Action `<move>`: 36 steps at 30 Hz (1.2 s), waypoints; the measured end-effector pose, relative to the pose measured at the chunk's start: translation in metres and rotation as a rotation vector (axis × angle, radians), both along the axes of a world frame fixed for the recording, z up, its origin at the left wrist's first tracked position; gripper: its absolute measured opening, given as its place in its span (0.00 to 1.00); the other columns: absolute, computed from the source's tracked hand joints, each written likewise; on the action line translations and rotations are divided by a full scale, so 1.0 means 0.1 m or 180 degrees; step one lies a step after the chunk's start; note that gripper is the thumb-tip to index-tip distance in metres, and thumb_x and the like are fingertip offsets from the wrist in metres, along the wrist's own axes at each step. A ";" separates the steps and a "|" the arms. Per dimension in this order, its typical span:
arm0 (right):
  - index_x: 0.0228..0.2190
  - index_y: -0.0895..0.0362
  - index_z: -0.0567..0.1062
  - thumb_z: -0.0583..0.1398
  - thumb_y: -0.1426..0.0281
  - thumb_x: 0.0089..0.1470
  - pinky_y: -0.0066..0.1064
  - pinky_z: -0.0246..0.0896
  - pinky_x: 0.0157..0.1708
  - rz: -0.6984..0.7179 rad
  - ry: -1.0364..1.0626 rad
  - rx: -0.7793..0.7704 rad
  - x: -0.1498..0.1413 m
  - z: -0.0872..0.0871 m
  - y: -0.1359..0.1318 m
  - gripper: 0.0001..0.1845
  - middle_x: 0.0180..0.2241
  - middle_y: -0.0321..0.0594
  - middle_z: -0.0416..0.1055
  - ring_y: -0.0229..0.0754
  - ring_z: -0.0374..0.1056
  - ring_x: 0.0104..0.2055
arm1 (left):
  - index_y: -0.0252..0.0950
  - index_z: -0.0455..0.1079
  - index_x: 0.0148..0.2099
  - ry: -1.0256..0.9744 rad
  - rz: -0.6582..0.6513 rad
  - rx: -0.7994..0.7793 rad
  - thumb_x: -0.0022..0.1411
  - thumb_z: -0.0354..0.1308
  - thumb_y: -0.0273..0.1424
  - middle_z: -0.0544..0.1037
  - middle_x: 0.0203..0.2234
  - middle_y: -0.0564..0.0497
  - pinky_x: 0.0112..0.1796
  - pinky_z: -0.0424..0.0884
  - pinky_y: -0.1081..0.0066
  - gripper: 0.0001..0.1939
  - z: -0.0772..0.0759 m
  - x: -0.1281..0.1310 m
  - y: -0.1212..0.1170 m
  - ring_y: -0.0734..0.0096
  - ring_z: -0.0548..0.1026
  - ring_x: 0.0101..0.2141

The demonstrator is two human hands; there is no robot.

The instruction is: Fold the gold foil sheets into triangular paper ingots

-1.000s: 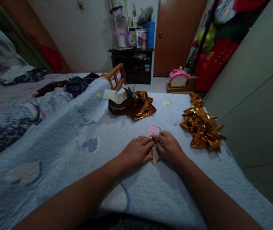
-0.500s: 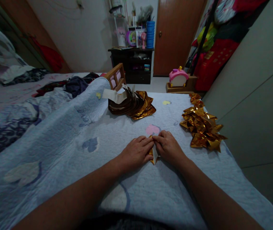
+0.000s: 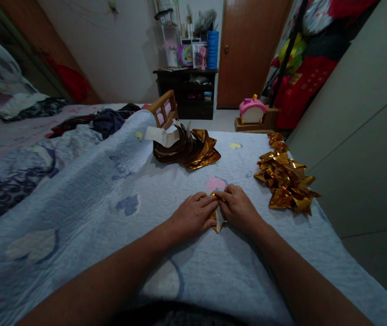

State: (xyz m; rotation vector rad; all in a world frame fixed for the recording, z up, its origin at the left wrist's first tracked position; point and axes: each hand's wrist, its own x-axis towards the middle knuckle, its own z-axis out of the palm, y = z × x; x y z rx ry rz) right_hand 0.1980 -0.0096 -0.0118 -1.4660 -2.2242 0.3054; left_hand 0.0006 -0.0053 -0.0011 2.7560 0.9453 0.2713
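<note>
A small folded sheet of gold foil paper (image 3: 218, 219), pale on its inner side, lies on the quilt between my hands. My left hand (image 3: 195, 214) presses its left part, fingers closed over it. From the other side my right hand (image 3: 237, 206) pinches the top of the sheet, its fingertips meeting those of the left. Most of the paper's upper part is hidden under the fingers. A thick fanned stack of gold foil paper (image 3: 186, 149) rests beyond my hands. To the right is a pile of folded gold foil pieces (image 3: 285, 176).
A pale blue quilt (image 3: 94, 244) covers the bed, and it rises in a ridge on the left. Clothes (image 3: 108, 122) lie past that ridge. Beyond the bed's foot are a pink toy (image 3: 252, 111) and a dark cabinet (image 3: 186, 93). A pale cabinet panel (image 3: 366, 149) borders the right side.
My hands stay at the same spot on the folded paper, with only slight finger movement. The stack and the pile are unchanged; the view shifts very slightly.
</note>
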 end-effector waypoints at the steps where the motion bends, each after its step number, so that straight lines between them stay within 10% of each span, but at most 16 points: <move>1: 0.42 0.55 0.81 0.58 0.75 0.62 0.35 0.58 0.44 0.0014 -0.0002 -0.0011 0.01 0.00 0.00 0.12 0.36 0.44 0.69 0.45 0.63 0.41 | 0.36 0.67 0.59 -0.0024 0.0008 0.0002 0.66 0.61 0.37 0.72 0.58 0.45 0.56 0.67 0.55 0.22 -0.01 0.00 0.00 0.53 0.68 0.56; 12: 0.41 0.56 0.81 0.57 0.76 0.61 0.36 0.58 0.44 0.0082 0.0044 -0.0136 0.03 0.02 0.01 0.13 0.36 0.43 0.68 0.45 0.63 0.41 | 0.37 0.56 0.65 -0.0535 0.0134 -0.0209 0.63 0.63 0.34 0.70 0.58 0.40 0.58 0.67 0.51 0.32 -0.07 -0.04 0.02 0.53 0.68 0.58; 36: 0.46 0.55 0.81 0.58 0.75 0.60 0.38 0.59 0.44 0.0051 0.0047 -0.0088 0.03 -0.02 0.02 0.15 0.37 0.45 0.69 0.47 0.64 0.41 | 0.37 0.65 0.61 -0.0230 -0.0057 0.0003 0.64 0.63 0.33 0.68 0.61 0.42 0.59 0.65 0.54 0.24 -0.05 -0.02 0.04 0.53 0.66 0.59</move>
